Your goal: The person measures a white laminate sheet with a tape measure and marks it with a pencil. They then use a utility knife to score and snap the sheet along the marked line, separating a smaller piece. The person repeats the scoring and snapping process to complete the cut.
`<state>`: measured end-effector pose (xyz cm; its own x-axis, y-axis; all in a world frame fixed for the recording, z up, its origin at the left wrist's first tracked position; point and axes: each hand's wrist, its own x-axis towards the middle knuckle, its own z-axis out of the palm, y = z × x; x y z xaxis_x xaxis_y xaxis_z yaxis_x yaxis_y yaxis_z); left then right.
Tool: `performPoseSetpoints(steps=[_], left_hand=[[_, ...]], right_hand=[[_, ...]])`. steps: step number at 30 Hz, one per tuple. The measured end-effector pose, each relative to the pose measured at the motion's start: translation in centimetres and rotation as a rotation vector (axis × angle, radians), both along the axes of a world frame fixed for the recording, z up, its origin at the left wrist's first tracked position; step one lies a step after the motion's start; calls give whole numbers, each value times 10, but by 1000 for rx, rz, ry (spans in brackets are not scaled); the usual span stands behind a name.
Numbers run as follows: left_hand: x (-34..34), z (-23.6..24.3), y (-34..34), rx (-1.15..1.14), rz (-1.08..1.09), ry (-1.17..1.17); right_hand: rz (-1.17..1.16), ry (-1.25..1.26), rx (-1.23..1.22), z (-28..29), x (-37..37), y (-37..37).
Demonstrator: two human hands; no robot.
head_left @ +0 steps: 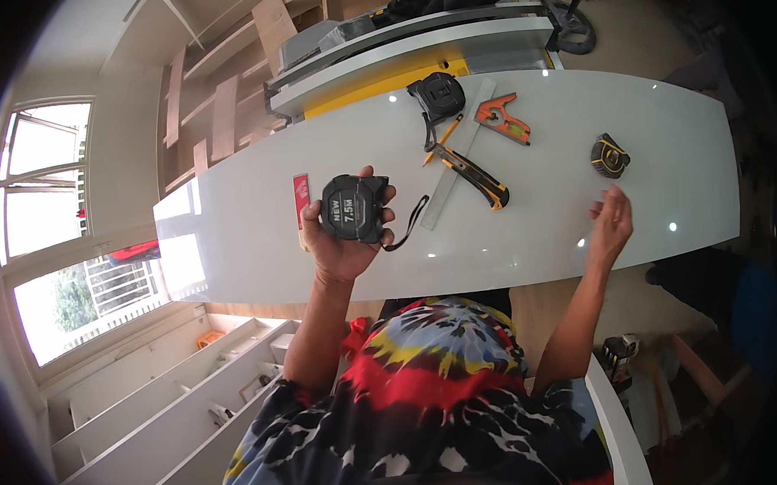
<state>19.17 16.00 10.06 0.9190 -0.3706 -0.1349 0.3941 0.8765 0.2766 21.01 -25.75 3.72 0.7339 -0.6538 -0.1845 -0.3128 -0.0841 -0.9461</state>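
My left hand [335,258] grips a black tape measure [356,207] with a wrist strap, above the white glossy tabletop [681,195]. A narrow red item [301,194] lies beside it. My right hand [610,220] is empty, fingers loosely bent and apart, just short of a yellow-and-black tape measure [609,155]. Around the middle back lie another black tape measure [437,96], a yellow pencil [450,132], a utility knife [477,176], a steel rule [439,204] and an orange square head [500,116].
Behind the table stands a machine [411,55] with rails and a yellow body. Wooden boards [225,120] and shelving stand at back left. White open cabinet sections [153,417] fill the lower left, under a window [43,184]. Dark items [693,272] crowd the right.
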Motion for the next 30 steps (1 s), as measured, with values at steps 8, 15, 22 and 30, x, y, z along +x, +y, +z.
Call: performPoseSetpoints(steps=[8,15,22,30], left_hand=[[-34,-1,-25,-19,-12,103],[-90,19,6,1096,-393,-98],[-149,9,27,1050,-498,-37],[-146,26,41,1209,-874,-139]], right_hand=[[730,-19,361,32,-36,133],[980,244,585,47,-90,203],[882,427,843,33,-157,223],[729,414,642,36,-179,184]])
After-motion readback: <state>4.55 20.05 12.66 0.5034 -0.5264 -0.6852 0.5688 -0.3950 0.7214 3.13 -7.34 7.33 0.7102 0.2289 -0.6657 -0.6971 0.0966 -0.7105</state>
